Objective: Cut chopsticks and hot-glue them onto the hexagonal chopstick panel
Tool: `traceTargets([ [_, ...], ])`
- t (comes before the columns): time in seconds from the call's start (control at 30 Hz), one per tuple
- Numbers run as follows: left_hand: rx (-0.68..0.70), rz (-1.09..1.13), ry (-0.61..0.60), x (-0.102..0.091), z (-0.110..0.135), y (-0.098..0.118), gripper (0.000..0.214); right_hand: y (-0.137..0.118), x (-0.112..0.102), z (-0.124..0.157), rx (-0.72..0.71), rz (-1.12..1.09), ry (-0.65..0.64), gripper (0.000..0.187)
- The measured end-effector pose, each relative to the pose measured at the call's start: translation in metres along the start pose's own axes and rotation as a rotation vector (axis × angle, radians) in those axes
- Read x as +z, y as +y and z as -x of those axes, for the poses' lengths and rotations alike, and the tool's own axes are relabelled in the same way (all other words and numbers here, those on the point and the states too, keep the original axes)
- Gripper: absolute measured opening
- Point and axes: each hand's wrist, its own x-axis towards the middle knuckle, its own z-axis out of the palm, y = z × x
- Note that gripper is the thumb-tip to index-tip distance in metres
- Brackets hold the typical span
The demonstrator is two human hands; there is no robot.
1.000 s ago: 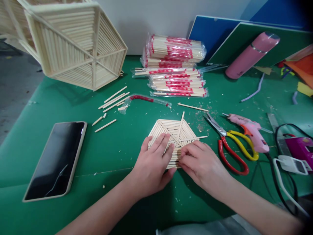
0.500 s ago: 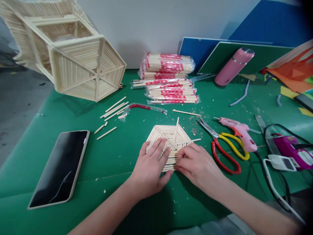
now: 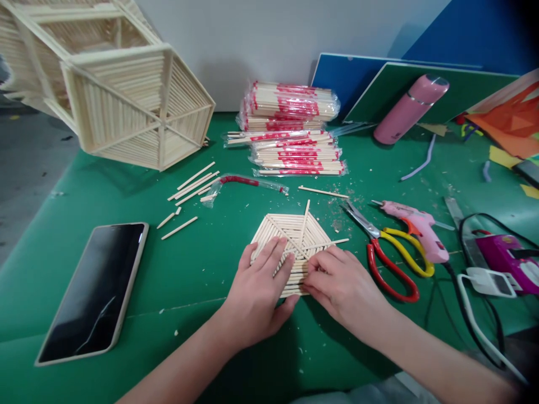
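A small hexagonal panel of pale wooden sticks [image 3: 292, 223] lies on the green table, with two longer sticks crossing it and poking past its edge. My left hand [image 3: 259, 294] rests flat across its left side, fingers spread and thumb by the lower edge. At the lower right edge, the bent fingers of my right hand [image 3: 343, 280] are closed and pinch the panel's rim; the exact stick under the fingertips is hidden. Just right of that hand lie scissors [image 3: 383, 245] with one red and one yellow handle, their blades apart.
Left lies a phone [image 3: 95, 292]; behind it are loose sticks [image 3: 179, 228] and a large stick-built model [image 3: 138, 106]. Wrapped chopsticks [image 3: 295, 151] are stacked at the back. Rightward are a pink glue gun [image 3: 416, 227], pink bottle [image 3: 410, 109], cables [image 3: 474, 320] and a purple device [image 3: 503, 258].
The camera view has shifted slightly, so the surrounding things sit a little farther outward. Both hands keep nearly the same place on the panel.
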Motion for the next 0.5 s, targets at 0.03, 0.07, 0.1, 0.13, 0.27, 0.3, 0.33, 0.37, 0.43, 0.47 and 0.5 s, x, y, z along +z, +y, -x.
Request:
traceTargets([
  [0.03, 0.001, 0.003, -0.005, -0.0003, -0.0003, -0.0001, 0.045, -0.0004, 0.0008, 0.0007, 0.008, 0.002, 0.001, 0.01],
  [0.07, 0.001, 0.003, -0.011, -0.0007, -0.0005, 0.0, 0.046, -0.0008, 0.0018, 0.0014, 0.015, 0.001, 0.001, 0.01],
  [0.1, -0.001, 0.003, -0.018, -0.0011, -0.0005, 0.0, 0.046, -0.0011, 0.003, 0.0021, 0.023, -0.002, -0.001, 0.01],
  [0.13, -0.004, 0.003, -0.024, -0.0015, -0.0006, 0.0002, 0.045, -0.0014, 0.0043, 0.0028, 0.03, -0.005, -0.006, 0.01],
  [0.27, -0.013, 0.01, -0.036, -0.0022, -0.0009, 0.0004, 0.045, -0.0023, 0.0084, 0.0052, 0.053, -0.003, -0.014, 0.013],
  [0.3, -0.011, 0.011, -0.036, -0.002, -0.0011, 0.0003, 0.045, -0.0025, 0.009, 0.0056, 0.058, -0.004, -0.013, 0.013],
  [0.33, -0.008, 0.012, -0.038, -0.0017, -0.0012, 0.0001, 0.045, -0.0025, 0.0095, 0.006, 0.06, -0.007, -0.014, 0.013],
  [0.37, -0.004, 0.011, -0.039, -0.0014, -0.0013, -0.0001, 0.046, -0.0025, 0.0099, 0.0064, 0.063, -0.01, -0.017, 0.013],
  [0.43, -0.003, 0.011, -0.043, -0.0008, -0.0013, -0.0006, 0.046, -0.0024, 0.0103, 0.0066, 0.068, -0.017, -0.027, 0.013],
  [0.47, -0.005, 0.011, -0.046, -0.0007, -0.0012, -0.0008, 0.046, -0.0023, 0.0103, 0.0066, 0.07, -0.022, -0.03, 0.013],
  [0.5, -0.008, 0.01, -0.049, -0.0007, -0.0012, -0.0009, 0.046, -0.0022, 0.0103, 0.0064, 0.071, -0.027, -0.031, 0.013],
])
